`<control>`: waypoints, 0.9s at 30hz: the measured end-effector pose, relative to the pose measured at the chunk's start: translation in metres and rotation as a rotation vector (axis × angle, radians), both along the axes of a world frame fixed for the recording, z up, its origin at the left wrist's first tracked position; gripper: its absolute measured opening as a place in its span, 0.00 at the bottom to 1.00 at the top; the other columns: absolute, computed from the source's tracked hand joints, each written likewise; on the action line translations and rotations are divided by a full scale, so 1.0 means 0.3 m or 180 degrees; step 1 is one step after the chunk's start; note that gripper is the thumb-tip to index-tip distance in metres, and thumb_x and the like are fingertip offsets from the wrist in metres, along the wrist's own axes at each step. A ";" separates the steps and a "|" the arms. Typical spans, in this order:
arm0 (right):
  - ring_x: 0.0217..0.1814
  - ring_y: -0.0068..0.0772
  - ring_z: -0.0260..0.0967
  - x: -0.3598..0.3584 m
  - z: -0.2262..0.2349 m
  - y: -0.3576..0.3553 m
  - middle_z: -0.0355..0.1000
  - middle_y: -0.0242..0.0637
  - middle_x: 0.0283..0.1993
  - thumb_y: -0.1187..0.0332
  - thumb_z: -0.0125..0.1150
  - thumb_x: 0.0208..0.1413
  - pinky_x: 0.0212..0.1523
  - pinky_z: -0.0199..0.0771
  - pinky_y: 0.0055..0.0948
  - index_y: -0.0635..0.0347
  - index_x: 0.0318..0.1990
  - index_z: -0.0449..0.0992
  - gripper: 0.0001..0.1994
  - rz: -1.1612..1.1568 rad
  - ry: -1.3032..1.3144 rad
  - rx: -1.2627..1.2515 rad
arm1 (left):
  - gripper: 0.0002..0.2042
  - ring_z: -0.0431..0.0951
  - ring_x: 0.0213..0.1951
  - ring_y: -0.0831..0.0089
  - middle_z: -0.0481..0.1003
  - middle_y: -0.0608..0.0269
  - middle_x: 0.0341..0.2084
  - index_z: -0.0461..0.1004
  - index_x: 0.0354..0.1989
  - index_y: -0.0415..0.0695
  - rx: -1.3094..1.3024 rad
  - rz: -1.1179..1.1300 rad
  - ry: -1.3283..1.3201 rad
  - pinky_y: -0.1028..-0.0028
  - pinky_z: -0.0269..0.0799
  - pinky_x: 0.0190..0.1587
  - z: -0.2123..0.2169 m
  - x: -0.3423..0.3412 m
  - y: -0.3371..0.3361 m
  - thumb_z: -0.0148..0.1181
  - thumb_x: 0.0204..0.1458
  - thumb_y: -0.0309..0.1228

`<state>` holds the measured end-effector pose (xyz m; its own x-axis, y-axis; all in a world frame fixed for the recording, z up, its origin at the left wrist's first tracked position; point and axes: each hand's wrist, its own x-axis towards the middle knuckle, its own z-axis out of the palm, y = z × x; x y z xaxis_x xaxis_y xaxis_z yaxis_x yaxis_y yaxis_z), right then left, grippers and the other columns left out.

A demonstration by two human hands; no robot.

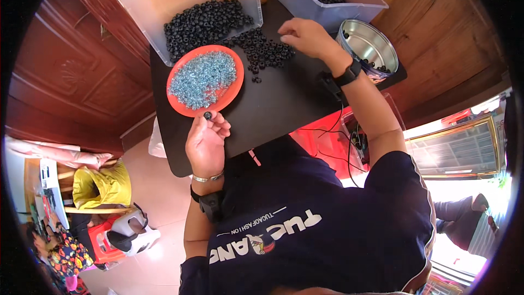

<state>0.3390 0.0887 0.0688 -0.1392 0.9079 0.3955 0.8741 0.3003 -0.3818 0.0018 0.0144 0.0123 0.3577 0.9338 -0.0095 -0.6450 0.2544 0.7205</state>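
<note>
My left hand (206,141) is at the near edge of a red plate (228,94), palm turned up. Its thumb and fingertips pinch a small black ring-shaped piece (207,115). On the plate lies a heap of tiny, shiny, pale-blue pieces (202,76). My right hand (308,37) hovers beyond the right part of a loose pile of black ring-shaped pieces (265,50); its thumb and bent fingers look slightly apart, with nothing visible between them. That pile spreads from the mouth of a clear plastic bin (136,8), tipped on its side and holding many more.
A second clear bin (297,6) with black pieces stands at the back right. Beside it, a round metal tin (371,41) holds a few. The dark table (262,109) carries all this. Cables (327,131) hang by its right side, over a red surface. Wooden panels flank the table.
</note>
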 end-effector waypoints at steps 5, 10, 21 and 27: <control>0.37 0.45 0.73 0.033 -0.029 -0.033 0.75 0.42 0.34 0.65 0.60 0.48 0.39 0.72 0.38 0.57 0.36 0.78 0.10 0.0061 0.0149 -0.0612 | 0.11 0.73 0.35 0.69 0.71 0.61 0.32 0.68 0.40 0.41 -0.0075 0.0055 0.0073 0.73 0.65 0.38 0.000 -0.035 -0.019 0.45 0.60 0.36; 0.34 0.38 0.72 -0.057 -0.021 -0.062 0.74 0.39 0.32 0.71 0.62 0.47 0.38 0.71 0.32 0.61 0.34 0.77 0.06 0.0456 0.0039 -0.0469 | 0.11 0.72 0.35 0.68 0.70 0.59 0.33 0.68 0.40 0.41 -0.0107 0.0117 -0.0070 0.71 0.67 0.39 -0.019 -0.042 -0.019 0.45 0.60 0.36; 0.43 0.39 0.69 -0.158 -0.086 -0.012 0.70 0.34 0.33 0.67 0.63 0.45 0.41 0.72 0.36 0.55 0.30 0.78 0.05 0.0639 -0.1253 0.0119 | 0.10 0.72 0.36 0.67 0.70 0.59 0.34 0.68 0.39 0.41 -0.0098 0.0152 -0.0231 0.70 0.68 0.41 -0.034 -0.042 -0.024 0.46 0.59 0.35; 0.43 0.39 0.69 -0.173 -0.085 -0.030 0.70 0.34 0.33 0.69 0.62 0.45 0.41 0.73 0.35 0.54 0.30 0.77 0.04 0.0679 -0.1370 0.0191 | 0.10 0.72 0.37 0.67 0.70 0.59 0.35 0.68 0.39 0.41 -0.0062 0.0159 -0.0249 0.70 0.68 0.42 -0.043 -0.050 -0.026 0.46 0.59 0.35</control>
<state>0.2871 0.0798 0.0434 -0.4822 0.8187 0.3120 0.8655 0.5004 0.0246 -0.0133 0.0066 -0.0005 0.3111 0.9504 -0.0016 -0.7114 0.2340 0.6627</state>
